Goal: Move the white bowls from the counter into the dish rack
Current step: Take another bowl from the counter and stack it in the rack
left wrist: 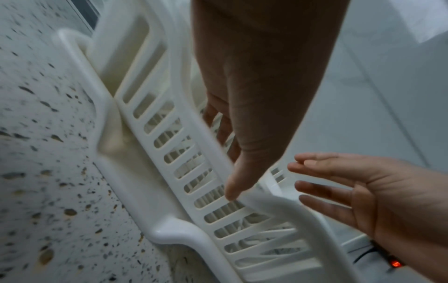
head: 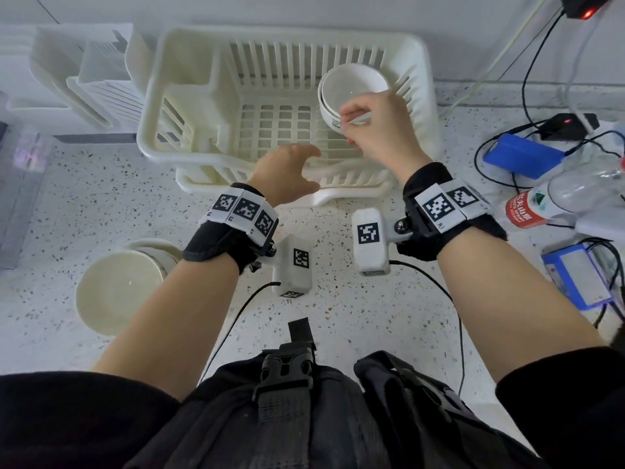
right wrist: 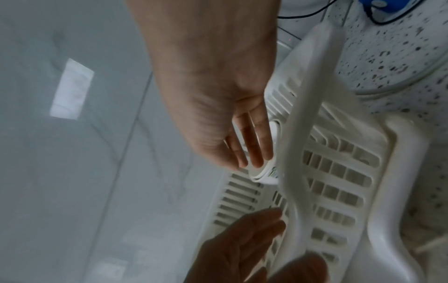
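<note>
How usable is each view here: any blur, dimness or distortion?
Head view: sharp and evenly lit, wide-angle bending of the dish rack. Left wrist view: dim, the left hand shadowed, the rack smeared by motion. Right wrist view: soft and blurred, the right hand and white bowl unclear.

A pale speckled stone worktop (head: 338, 319) is carrying a cream slotted plastic dish rack (head: 189, 96) at the back, two stacked white ceramic bowls (head: 118, 292) at the front left, and a blue box (head: 521, 160), black cables (head: 527, 79) and a clear plastic bottle (head: 561, 201) on the right.
</note>
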